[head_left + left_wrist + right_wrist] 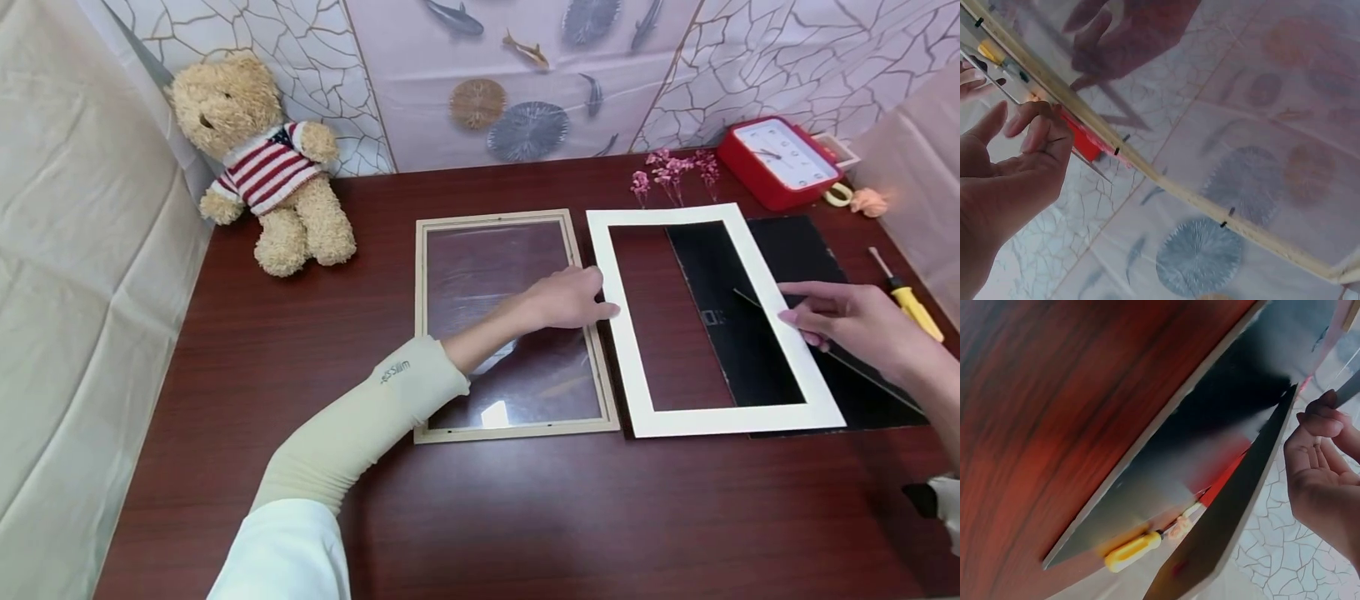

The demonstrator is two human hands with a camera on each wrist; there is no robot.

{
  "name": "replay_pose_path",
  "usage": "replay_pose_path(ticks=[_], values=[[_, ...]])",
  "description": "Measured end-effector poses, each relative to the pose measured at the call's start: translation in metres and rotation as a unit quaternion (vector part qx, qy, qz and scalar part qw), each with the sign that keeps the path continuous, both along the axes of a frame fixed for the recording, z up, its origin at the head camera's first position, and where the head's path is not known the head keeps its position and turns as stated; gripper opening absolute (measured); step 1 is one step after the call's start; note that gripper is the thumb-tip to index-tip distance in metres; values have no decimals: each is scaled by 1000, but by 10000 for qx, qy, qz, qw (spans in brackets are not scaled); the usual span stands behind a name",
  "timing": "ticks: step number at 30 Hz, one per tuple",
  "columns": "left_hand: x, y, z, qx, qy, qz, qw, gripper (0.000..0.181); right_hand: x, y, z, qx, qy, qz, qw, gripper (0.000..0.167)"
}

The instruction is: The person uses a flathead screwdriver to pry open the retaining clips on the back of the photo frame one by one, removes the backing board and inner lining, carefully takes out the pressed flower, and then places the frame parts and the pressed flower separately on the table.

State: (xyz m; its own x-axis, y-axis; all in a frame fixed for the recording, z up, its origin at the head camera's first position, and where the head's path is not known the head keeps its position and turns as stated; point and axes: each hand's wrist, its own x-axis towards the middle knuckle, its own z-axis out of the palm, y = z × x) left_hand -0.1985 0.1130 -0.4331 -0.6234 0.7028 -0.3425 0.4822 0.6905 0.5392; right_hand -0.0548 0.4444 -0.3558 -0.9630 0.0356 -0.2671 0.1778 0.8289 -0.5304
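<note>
A white picture mat (720,419) with a rectangular opening is held above the table, partly over a black backing board (787,242). My left hand (566,297) reaches across the wooden picture frame (517,432) and pinches the mat's left edge. On the opposite side, my right hand (855,321) grips the mat's right edge between thumb and fingers. A clear pane (472,275) shows inside the frame, with reflections on it. In the right wrist view, the board's stand leg (1229,512) is raised at an angle, near my right hand (1322,450).
A yellow-handled screwdriver (917,312) lies at the right. Along the back stand a red clock (783,162) and pink dried flowers (671,171). A teddy bear (262,167) sits at the back left. The table (570,517) ends at a patterned backdrop (525,75).
</note>
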Motion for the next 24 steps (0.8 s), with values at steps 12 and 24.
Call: replay_pose_path(ticks=[12, 24], values=[[18, 4, 4, -259, 741, 147, 9968, 38, -2, 4, -8, 229, -20, 186, 9996, 44], [61, -64, 76, 201, 399, 268, 9986, 25, -8, -10, 7, 791, -160, 512, 9954, 43]])
